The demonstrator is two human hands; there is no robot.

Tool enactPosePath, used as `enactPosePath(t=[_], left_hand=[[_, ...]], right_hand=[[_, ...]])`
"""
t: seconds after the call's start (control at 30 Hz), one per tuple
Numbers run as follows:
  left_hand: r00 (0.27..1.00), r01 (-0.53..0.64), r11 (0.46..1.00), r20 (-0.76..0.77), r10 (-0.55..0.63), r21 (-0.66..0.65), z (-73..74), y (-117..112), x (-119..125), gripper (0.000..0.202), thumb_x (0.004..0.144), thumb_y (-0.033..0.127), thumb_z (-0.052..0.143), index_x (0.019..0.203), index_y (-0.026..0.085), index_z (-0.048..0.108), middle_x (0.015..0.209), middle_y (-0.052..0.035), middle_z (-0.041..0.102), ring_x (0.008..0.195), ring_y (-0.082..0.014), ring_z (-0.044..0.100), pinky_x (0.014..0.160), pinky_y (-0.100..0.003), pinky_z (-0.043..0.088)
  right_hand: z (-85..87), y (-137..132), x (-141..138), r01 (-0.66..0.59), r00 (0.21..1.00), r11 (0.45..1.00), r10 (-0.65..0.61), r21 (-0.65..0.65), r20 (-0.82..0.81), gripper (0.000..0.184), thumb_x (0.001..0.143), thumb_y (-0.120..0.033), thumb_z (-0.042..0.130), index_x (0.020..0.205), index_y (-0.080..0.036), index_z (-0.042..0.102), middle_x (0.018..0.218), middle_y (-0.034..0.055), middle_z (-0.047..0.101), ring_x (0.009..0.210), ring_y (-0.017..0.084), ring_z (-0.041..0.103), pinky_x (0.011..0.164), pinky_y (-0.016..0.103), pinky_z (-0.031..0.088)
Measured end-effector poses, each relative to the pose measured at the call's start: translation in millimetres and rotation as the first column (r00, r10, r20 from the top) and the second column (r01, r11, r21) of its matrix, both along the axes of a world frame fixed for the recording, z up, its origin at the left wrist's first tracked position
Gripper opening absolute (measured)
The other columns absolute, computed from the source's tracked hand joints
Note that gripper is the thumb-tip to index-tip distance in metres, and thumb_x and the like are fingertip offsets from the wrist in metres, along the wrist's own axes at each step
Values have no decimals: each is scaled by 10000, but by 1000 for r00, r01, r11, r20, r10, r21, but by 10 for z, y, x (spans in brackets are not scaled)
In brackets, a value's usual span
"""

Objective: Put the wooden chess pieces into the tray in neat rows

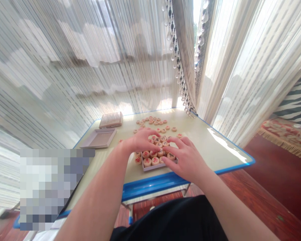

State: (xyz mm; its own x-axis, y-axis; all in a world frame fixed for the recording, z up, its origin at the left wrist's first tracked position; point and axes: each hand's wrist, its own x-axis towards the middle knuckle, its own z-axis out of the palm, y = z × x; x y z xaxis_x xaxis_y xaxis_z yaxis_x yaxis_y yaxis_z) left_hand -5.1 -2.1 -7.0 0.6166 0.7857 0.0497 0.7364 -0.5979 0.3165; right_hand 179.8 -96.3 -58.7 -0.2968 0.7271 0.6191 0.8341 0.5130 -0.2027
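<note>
Round wooden Chinese chess pieces with red and black characters fill a shallow white box near the table's front edge. Over the box's left and back part reaches my left hand, thumb and forefinger apart, with pieces between and under them. My right hand comes from the right, its fingers spread and bent, fingertips on or just above pieces at the box's right side. Neither hand visibly grasps a piece, though some fingertips are partly hidden. A few loose pieces lie beside the box's left wall.
More loose chess pieces are scattered at the back of the pale, blue-edged table. On the left are a shallow box lid or tray and a flat closed box. Sheer curtains hang behind the table. A pixelated patch hides the lower left.
</note>
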Motion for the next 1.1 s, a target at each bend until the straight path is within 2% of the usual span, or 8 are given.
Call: enactPosePath(t=[0.13,0.27,0.43,0.6,1.1], left_hand=[[1000,9,1000,-28,-9,0,11,-8,23,556,607,540,653,1083,255,613,1122,-41,583,1115,-266,456,969,-385,341],[1000,15,999,21,-15,-30,10,-3,16,522,626,513,646,1078,253,615,1141,-40,586,1126,-266,462,973,-384,344],[987,-76,993,135,88,-94,-12,22,-13,445,677,418,608,1083,235,608,1175,-51,580,1079,-235,517,926,-349,392],[994,-30,997,99,36,-68,-18,12,-1,504,593,434,680,1059,249,623,1165,-44,588,1095,-250,506,924,-342,387],[994,-10,996,103,19,-93,-17,17,-1,501,606,416,669,1075,250,614,1173,-39,586,1073,-231,521,908,-315,389]], right_hand=[[8,1,-12,6,1000,1000,-6,-12,11,248,806,-382,540,966,-254,679,1170,57,573,1002,254,462,935,440,367],[11,-1,-7,-11,1000,1000,11,-16,8,251,806,-382,543,969,-243,674,1181,65,564,1000,254,464,934,440,372],[-3,6,9,-44,999,999,44,-4,-14,292,802,-388,555,1025,-228,655,1141,79,576,980,255,469,930,444,380],[1,8,5,-63,998,998,63,-9,-16,255,807,-392,551,958,-225,670,1120,81,587,976,255,467,928,446,379],[7,15,2,-66,998,998,66,-13,-18,246,809,-393,551,935,-218,670,1091,83,604,970,251,465,930,442,379]])
